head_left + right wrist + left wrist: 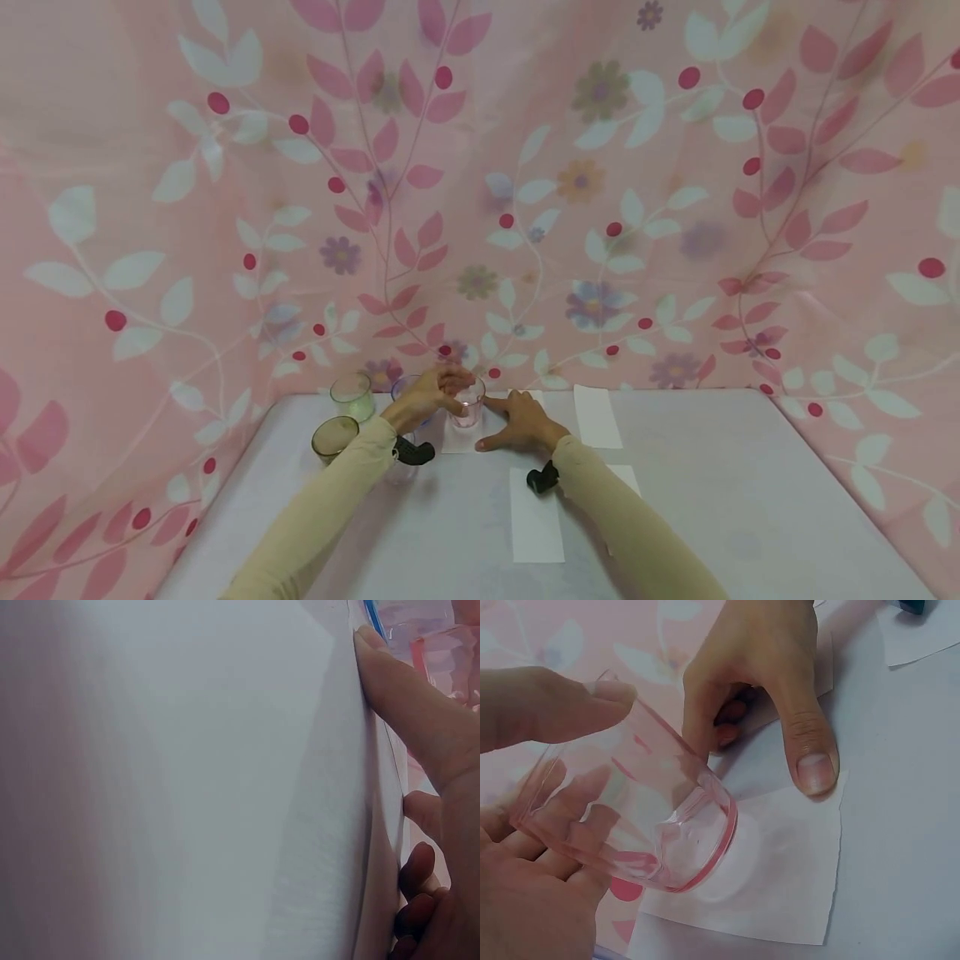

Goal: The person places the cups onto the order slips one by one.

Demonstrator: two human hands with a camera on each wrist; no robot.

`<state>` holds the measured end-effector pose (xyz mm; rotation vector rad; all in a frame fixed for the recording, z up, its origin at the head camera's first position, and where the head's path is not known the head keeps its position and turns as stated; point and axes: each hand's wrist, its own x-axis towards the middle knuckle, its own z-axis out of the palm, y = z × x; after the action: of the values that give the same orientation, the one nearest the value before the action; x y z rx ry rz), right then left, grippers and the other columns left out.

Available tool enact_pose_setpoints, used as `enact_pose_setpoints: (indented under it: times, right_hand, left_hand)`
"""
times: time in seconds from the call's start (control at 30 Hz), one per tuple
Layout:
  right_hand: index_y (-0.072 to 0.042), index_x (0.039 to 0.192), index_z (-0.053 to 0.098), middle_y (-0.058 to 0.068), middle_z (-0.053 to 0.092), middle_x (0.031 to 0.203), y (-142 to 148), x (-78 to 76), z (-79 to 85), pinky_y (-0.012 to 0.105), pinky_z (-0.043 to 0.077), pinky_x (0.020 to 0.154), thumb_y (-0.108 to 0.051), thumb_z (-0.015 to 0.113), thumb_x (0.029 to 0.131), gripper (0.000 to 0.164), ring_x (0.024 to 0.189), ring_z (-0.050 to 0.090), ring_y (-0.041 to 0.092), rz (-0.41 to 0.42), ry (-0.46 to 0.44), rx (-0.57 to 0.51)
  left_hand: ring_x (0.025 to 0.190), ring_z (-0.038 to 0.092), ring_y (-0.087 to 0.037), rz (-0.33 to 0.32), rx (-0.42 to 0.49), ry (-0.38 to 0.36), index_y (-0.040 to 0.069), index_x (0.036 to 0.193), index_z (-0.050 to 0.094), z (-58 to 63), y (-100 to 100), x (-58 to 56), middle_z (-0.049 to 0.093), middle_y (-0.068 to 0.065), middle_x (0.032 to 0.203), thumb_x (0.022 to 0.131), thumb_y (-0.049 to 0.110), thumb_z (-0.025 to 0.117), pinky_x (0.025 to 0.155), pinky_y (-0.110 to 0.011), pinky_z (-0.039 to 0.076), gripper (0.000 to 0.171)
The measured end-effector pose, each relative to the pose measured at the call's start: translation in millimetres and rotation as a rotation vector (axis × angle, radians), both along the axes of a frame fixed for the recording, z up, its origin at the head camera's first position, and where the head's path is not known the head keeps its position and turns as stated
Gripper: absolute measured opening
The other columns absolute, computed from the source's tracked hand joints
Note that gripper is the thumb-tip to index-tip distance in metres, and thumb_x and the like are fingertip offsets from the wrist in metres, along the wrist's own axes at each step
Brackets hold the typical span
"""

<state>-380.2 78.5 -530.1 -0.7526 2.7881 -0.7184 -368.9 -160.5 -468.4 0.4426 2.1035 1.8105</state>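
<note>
Lower centre of the head view, the left hand [426, 400] is pinching the pink glass [694, 832] over white paper [787, 907], the right hand [522, 421] is resting alongside, thumb and forefinger spread, apparently a placing step presumably calling for gentle, level release.

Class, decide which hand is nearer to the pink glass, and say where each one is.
Left. The left hand grips the pink glass; the right hand is to its right, thumb at the paper's edge.
</note>
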Motion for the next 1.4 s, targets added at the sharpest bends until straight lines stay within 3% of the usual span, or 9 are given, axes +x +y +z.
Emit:
enact_pose_setpoints:
  times: [0.67, 1.13, 1.4]
  right_hand:
    - [-0.028, 0.159, 0.051, 0.007, 0.054, 0.111, -3, 2.0, -2.2, 0.039, 0.040, 0.086, -0.065, 0.090, 0.074, 0.100, 0.099, 0.044, 0.023, -0.017, -0.004, 0.023]
    - [-0.032, 0.161, 0.045, 0.007, 0.049, 0.103, -3, 1.5, 1.5, 0.033, 0.033, 0.077, -0.063, 0.090, 0.076, 0.101, 0.091, 0.040, 0.022, -0.013, 0.005, 0.036]
    - [-0.031, 0.161, 0.045, 0.006, 0.051, 0.103, -3, 0.8, 4.8, 0.031, 0.033, 0.075, -0.064, 0.089, 0.076, 0.102, 0.091, 0.040, 0.022, -0.013, 0.019, 0.062]
  left_hand:
    - [0.146, 0.048, -0.045, 0.097, -0.108, -0.028, 0.000, 0.141, 0.048, -11.2, 9, 5.7, 0.059, -0.024, 0.147, 0.073, -0.010, 0.080, 0.124, -0.061, 0.038, 0.076]
    - [0.140, 0.052, -0.042, 0.164, -0.251, 0.071, 0.001, 0.139, 0.055, -11.9, 14, -1.6, 0.059, -0.023, 0.144, 0.069, -0.007, 0.076, 0.113, -0.057, 0.050, 0.074]
    - [0.142, 0.048, -0.044, 0.176, -0.300, 0.110, 0.000, 0.142, 0.055, -6.4, 15, -1.1, 0.056, -0.024, 0.148, 0.068, -0.010, 0.075, 0.116, -0.058, 0.047, 0.077]
